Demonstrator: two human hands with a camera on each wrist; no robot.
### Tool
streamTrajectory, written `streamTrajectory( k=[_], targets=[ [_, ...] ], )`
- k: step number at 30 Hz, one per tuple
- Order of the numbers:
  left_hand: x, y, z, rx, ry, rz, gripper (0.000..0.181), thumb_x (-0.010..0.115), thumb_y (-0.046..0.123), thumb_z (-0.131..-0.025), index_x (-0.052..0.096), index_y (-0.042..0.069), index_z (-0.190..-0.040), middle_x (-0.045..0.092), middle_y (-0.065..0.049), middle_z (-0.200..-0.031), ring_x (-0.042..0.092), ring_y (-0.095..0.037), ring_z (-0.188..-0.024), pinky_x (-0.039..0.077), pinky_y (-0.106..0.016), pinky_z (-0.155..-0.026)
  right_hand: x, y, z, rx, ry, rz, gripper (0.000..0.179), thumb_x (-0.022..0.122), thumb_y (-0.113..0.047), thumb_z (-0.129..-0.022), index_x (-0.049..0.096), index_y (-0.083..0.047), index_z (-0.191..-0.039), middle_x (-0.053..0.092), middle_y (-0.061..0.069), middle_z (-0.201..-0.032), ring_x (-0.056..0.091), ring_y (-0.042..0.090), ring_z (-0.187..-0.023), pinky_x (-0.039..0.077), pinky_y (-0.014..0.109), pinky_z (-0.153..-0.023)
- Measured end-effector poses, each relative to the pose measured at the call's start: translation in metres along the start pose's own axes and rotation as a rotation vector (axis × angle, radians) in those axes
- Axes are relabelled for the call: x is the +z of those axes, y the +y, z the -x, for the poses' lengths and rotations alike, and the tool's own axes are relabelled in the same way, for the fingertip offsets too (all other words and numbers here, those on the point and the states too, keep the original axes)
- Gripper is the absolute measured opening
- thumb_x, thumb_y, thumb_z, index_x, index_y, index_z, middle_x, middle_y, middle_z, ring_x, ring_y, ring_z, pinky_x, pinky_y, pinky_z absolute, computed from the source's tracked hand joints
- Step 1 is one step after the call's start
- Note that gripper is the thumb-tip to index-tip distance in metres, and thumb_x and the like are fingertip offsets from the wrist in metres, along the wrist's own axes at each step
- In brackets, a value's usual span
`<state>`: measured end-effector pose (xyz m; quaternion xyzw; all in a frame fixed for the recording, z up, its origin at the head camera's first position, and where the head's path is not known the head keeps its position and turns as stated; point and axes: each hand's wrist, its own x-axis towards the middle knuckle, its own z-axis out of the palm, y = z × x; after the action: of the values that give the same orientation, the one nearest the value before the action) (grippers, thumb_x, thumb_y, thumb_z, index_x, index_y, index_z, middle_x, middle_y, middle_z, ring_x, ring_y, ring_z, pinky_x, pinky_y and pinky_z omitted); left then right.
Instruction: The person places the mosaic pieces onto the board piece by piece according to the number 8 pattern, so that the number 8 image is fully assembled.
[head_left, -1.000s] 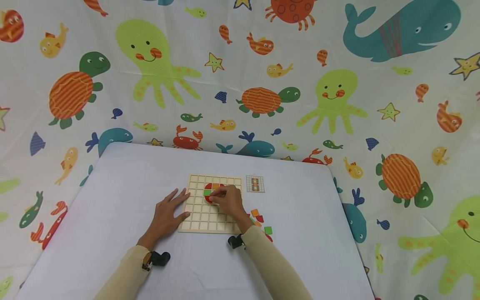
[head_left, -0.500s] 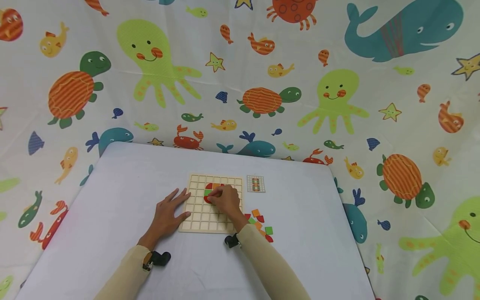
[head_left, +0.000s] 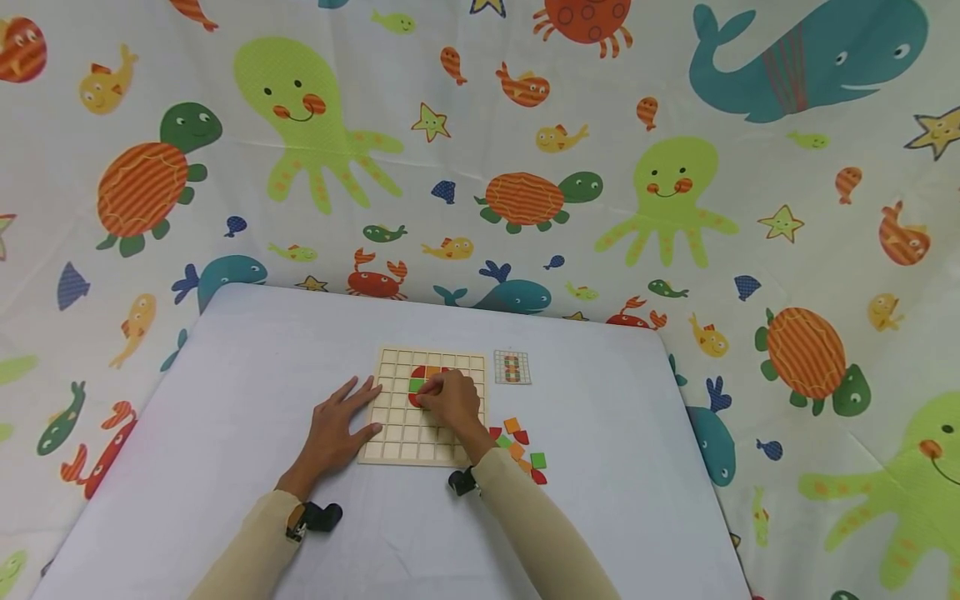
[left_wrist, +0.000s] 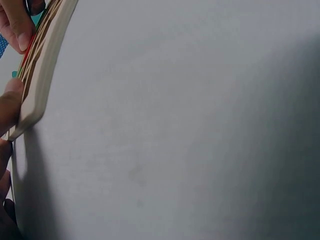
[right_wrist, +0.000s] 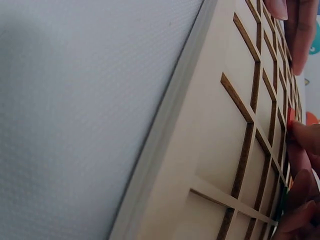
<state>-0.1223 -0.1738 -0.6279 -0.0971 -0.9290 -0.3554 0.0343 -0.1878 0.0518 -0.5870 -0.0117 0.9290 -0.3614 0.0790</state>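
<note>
A pale wooden grid board lies on the white table. My left hand rests at its left edge with fingers spread; in the left wrist view, fingertips touch the rim. Over the grid, the bent thumb and fingers of my right hand pinch at a red round-edged tile. That red tile meets a fingertip in the right wrist view. Above it sit a green tile, an orange tile and red corner tiles. The right hand hides part of the pattern.
Right of the board, a small pattern card shows a coloured figure on a grid. Loose tiles lie below it, among them an orange square and a green square. A printed sea-animal cloth hangs behind the table.
My right hand has shifted slightly left over the red tile, then stayed almost still. More of the loose tiles show beside its sleeve. The left hand has kept its place.
</note>
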Motion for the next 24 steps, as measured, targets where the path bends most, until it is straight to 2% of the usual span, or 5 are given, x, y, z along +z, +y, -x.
streamTrajectory(
  k=[5,9,15,19,24],
  targets=[
    [0.000,0.001,0.000,-0.001,-0.002,-0.002,0.073,0.084,0.021,-0.091,0.053,0.011,-0.157,0.043,-0.015,-0.169,0.030,-0.044,-0.159,0.027,-0.070,-0.114,-0.003,0.002,0.002,-0.012,0.002,-0.052,0.009,0.087,-0.029,-0.090,0.083,-0.024,-0.083,0.071,-0.010,-0.077,0.061,0.006,-0.075,0.046,0.028,-0.068],
    [0.000,0.001,0.000,0.000,0.001,0.000,0.073,0.084,0.020,-0.091,0.053,0.011,-0.156,0.043,-0.016,-0.168,0.031,-0.044,-0.159,0.028,-0.071,-0.114,-0.009,0.011,0.004,-0.062,0.008,-0.130,0.006,0.088,-0.028,-0.090,0.084,-0.024,-0.090,0.075,-0.011,-0.079,0.064,0.004,-0.080,0.050,0.028,-0.073],
    [0.002,0.001,0.000,0.000,0.015,0.008,0.072,0.084,0.020,-0.090,0.055,0.010,-0.155,0.045,-0.016,-0.167,0.032,-0.045,-0.158,0.027,-0.070,-0.114,-0.029,0.029,0.010,-0.140,-0.009,-0.241,0.014,0.087,-0.023,-0.091,0.085,-0.018,-0.104,0.078,-0.004,-0.089,0.062,0.009,-0.072,0.051,0.025,-0.064],
    [0.002,0.001,0.000,0.009,0.026,0.008,0.072,0.084,0.020,-0.090,0.055,0.010,-0.155,0.046,-0.017,-0.166,0.032,-0.046,-0.157,0.027,-0.071,-0.113,-0.044,0.043,0.016,-0.146,0.004,-0.269,0.017,0.085,-0.022,-0.091,0.084,-0.016,-0.108,0.078,-0.004,-0.093,0.061,0.011,-0.071,0.051,0.025,-0.063],
    [0.002,0.000,0.000,0.009,0.018,0.006,0.072,0.084,0.019,-0.090,0.054,0.010,-0.156,0.045,-0.017,-0.167,0.032,-0.045,-0.158,0.027,-0.070,-0.113,-0.062,0.059,0.026,-0.106,0.044,-0.292,0.019,0.084,-0.021,-0.092,0.084,-0.015,-0.110,0.077,-0.003,-0.095,0.059,0.018,-0.073,0.050,0.026,-0.060]
  ],
)
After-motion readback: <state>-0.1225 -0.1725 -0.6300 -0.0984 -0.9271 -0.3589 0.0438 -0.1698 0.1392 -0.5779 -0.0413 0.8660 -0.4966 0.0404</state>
